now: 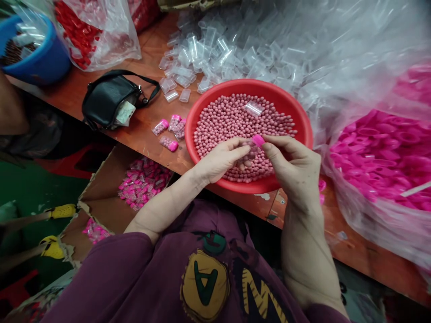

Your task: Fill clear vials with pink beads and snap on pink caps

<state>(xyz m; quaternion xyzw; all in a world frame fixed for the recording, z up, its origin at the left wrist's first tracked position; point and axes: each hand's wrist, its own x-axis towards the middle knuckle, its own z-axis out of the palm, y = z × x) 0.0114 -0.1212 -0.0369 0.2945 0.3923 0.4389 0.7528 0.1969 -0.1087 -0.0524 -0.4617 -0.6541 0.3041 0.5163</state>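
Observation:
Over a red basin (193, 117) of small pink balls (222, 121), my two hands meet at one small clear container. My left hand (226, 157) is closed around the container's body, which looks filled with pink balls. At its end sits a bright pink cap (258, 140), pinched between the thumb and fingers of my right hand (292, 163). The fingers partly hide the container, so how firmly the cap sits cannot be seen. An empty clear container (253, 108) lies on the balls near the far side. Several filled, capped containers (168, 143) rest left of the basin.
Clear containers (215, 54) are heaped behind the basin. A plastic bag of pink caps (377, 152) stands right. Leftward are a black handbag (104, 99), a bag of red pieces (77, 33) and a blue bucket (40, 63). Below the table edge, a cardboard box (106, 184) holds filled containers.

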